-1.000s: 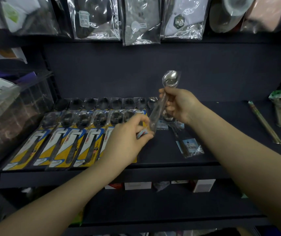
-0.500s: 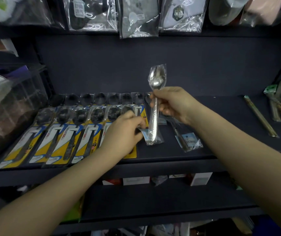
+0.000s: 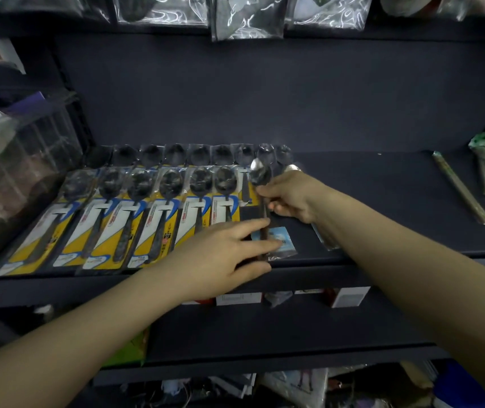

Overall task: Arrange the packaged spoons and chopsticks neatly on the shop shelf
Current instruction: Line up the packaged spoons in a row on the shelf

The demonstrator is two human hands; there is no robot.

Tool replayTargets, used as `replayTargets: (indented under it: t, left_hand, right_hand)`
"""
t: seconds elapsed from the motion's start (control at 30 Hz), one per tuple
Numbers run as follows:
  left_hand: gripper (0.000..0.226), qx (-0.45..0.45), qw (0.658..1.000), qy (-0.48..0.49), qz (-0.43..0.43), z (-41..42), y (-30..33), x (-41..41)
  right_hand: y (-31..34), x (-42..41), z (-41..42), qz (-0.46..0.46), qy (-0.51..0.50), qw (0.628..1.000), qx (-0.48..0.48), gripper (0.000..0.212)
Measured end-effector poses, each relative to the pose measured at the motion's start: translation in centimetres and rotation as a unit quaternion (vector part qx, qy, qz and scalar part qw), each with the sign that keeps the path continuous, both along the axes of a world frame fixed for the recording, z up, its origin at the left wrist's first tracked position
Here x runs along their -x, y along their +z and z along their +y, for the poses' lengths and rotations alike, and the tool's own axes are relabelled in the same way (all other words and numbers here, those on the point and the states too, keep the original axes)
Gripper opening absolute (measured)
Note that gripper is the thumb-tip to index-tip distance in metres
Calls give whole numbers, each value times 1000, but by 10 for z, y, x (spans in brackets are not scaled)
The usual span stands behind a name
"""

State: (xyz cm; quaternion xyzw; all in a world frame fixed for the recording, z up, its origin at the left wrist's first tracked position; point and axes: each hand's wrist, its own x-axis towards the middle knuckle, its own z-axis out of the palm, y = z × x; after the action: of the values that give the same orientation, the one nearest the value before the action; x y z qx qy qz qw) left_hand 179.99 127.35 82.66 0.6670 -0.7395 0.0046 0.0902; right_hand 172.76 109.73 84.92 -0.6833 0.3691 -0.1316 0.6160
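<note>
Dark shelf (image 3: pixel 382 201): right hand (image 3: pixel 294 197) pinches the wrapped spoon (image 3: pixel 260 175) while flat left hand (image 3: pixel 223 254) steadies its handle end; align it parallel beside the carded spoons (image 3: pixel 135 213).

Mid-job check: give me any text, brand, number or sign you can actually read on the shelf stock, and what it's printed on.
None can be read.
Yellow-and-blue spoon cards: red and black print, too blurred.
Blue label on the clear-wrapped spoon the right hand holds: illegible.
Hanging bags above: stickers too blurred.
White boxes on the lower shelf: print too small.
Chopstick sleeves: no legible text.
</note>
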Motion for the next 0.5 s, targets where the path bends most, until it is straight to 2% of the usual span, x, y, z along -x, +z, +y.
replayTargets:
  t: [0.1, 0.17, 0.23, 0.3, 0.37, 0.43, 0.5]
  left_hand:
    - [42, 22, 1000, -8, 4, 2, -1, -1]
    - [39, 36, 999, -18, 10, 3, -1, -3]
    - [38, 49, 998, -28, 10, 3, -2, -4]
    - [39, 58, 998, -32, 18, 2, -3, -6]
    - [50, 38, 999, -13, 36, -1, -3, -9]
    - [65, 7, 999, 15, 32, -6, -4, -12]
    - [74, -24, 999, 36, 30, -10, -6, -14]
  right_hand:
    - [2, 0, 4, 37, 19, 997, 68, 25]
    - [6, 1, 5, 106, 45, 974, 193, 29]
    - [15, 6, 0, 173, 24, 913, 368, 34]
    - [21, 18, -10, 195, -52, 856, 476, 33]
    - [20, 35, -18, 218, -91, 845, 479, 36]
    - [14, 48, -18, 284, -61, 855, 429, 44]
    - [6, 53, -15, 312, -25, 856, 412, 40]
